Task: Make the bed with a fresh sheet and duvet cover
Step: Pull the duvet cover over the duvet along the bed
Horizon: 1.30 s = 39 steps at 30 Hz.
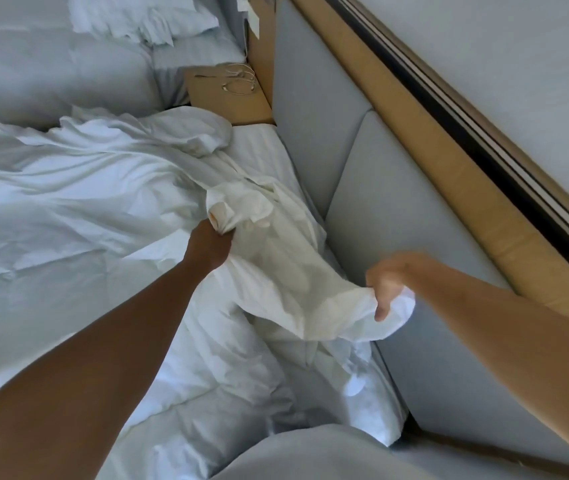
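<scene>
With the left hand (211,239) and right hand (385,287) both gripping the cover (276,261), pull evenly so it lies flat.

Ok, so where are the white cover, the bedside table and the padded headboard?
white cover (286,268): head view, on the lifted, stretched middle part.
bedside table (213,102): head view, on its bare wooden top.
padded headboard (314,98): head view, on the middle of a grey panel.

Two hands (212,247) (387,285); two beds (262,150) (33,74); one duvet cover (276,265); one nightstand (224,98)
</scene>
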Tool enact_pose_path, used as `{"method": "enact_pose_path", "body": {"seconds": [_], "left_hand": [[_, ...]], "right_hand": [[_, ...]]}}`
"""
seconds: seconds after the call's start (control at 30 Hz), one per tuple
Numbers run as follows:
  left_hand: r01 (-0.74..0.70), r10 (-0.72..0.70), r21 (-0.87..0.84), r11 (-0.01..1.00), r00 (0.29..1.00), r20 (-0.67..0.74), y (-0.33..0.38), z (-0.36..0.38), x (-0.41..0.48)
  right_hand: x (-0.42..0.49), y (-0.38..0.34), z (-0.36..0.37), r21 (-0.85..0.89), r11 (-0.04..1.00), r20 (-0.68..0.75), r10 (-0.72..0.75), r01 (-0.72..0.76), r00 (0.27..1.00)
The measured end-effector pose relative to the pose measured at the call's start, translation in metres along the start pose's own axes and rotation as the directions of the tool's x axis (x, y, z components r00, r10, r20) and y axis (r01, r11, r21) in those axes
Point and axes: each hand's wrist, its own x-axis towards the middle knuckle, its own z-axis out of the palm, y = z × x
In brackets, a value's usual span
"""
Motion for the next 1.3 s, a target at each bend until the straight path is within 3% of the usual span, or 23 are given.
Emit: {"method": "enact_pose_path", "body": {"seconds": [0.07, 0.13, 0.17, 0.23, 0.27, 0.3, 0.37, 0.47, 0.53, 0.6, 0.67, 0.77, 0.8, 0.87, 0.97, 1.03, 1.1, 1.2, 1.3], "left_hand": [[-0.009, 0.011, -0.032, 0.999, 0.998, 0.069, 0.0, 0.0, -0.003], [-0.013, 0.024, -0.076, 0.997, 0.988, 0.153, 0.001, -0.002, -0.007], [-0.015, 0.033, -0.094, 0.995, 0.98, 0.198, 0.002, -0.003, -0.01], [-0.043, 0.063, -0.079, 0.996, 0.959, 0.278, 0.002, -0.003, -0.013], [-0.069, 0.081, -0.048, 0.996, 0.944, 0.321, 0.001, -0.003, -0.014], [-0.096, 0.091, -0.005, 0.995, 0.927, 0.365, 0.001, -0.003, -0.014], [-0.142, 0.096, 0.069, 0.987, 0.885, 0.455, 0.001, -0.008, -0.014], [-0.153, 0.073, 0.101, 0.983, 0.83, 0.553, 0.002, -0.02, -0.01], [-0.097, 0.055, 0.048, 0.994, 0.833, 0.55, -0.004, -0.03, -0.005], [-0.045, -0.002, 0.072, 0.996, 0.833, 0.553, -0.009, -0.042, -0.001], [-0.08, 0.018, 0.089, 0.993, 0.833, 0.553, -0.017, -0.048, 0.001], [-0.067, 0.031, 0.046, 0.997, 0.837, 0.547, -0.017, -0.051, -0.002], [-0.034, 0.012, 0.027, 0.999, 0.811, 0.585, -0.018, -0.049, -0.001], [0.015, -0.049, 0.054, 0.998, 0.693, 0.719, -0.012, -0.05, 0.0], [0.047, -0.112, 0.104, 0.993, 0.572, 0.813, -0.003, -0.057, 0.002], [0.056, -0.155, 0.148, 0.987, 0.535, 0.83, 0.002, -0.067, 0.003], [0.026, -0.182, 0.201, 0.979, 0.547, 0.817, 0.007, -0.075, 0.006], [0.185, -0.151, 0.067, 0.981, 0.492, 0.857, 0.017, -0.074, 0.007], [0.348, -0.161, -0.058, 0.936, 0.567, 0.808, 0.025, -0.067, 0.008]], "right_hand": [[0.002, -0.003, -0.014, 0.056, 0.997, 0.005, -0.05, 0.05, 0.999], [-0.004, -0.011, -0.038, 0.139, 0.979, -0.193, -0.121, 0.149, 0.974], [-0.007, -0.018, -0.052, 0.228, 0.938, -0.405, -0.151, 0.26, 0.902], [-0.009, -0.036, -0.086, 0.406, 0.677, -0.785, -0.086, 0.614, 0.614], [-0.01, -0.048, -0.106, 0.421, 0.508, -0.865, -0.025, 0.752, 0.501], [-0.012, -0.062, -0.126, 0.418, 0.37, -0.89, -0.015, 0.83, 0.455], [-0.012, -0.092, -0.156, 0.444, 0.25, -0.865, -0.13, 0.861, 0.484], [0.007, -0.13, -0.164, 0.596, 0.306, -0.644, -0.37, 0.742, 0.67], [0.024, -0.138, -0.154, 0.713, 0.337, -0.438, -0.47, 0.615, 0.766], [0.037, -0.137, -0.143, 0.81, 0.322, -0.235, -0.589, 0.491, 0.773], [0.043, -0.13, -0.137, 0.856, 0.341, -0.07, -0.669, 0.389, 0.74], [0.047, -0.115, -0.133, 0.814, 0.432, 0.025, -0.694, 0.389, 0.719], [0.046, -0.111, -0.133, 0.78, 0.47, 0.044, -0.7, 0.413, 0.713], [0.037, -0.106, -0.136, 0.699, 0.56, 0.092, -0.687, 0.444, 0.721], [0.024, -0.099, -0.14, 0.637, 0.593, 0.062, -0.677, 0.493, 0.734], [0.02, -0.093, -0.139, 0.68, 0.507, -0.057, -0.684, 0.53, 0.727], [0.021, -0.086, -0.138, 0.749, 0.374, -0.193, -0.665, 0.547, 0.721], [0.026, -0.081, -0.137, 0.8, 0.238, -0.326, -0.597, 0.55, 0.733], [0.028, -0.077, -0.14, 0.824, 0.162, -0.392, -0.527, 0.542, 0.754]]}}
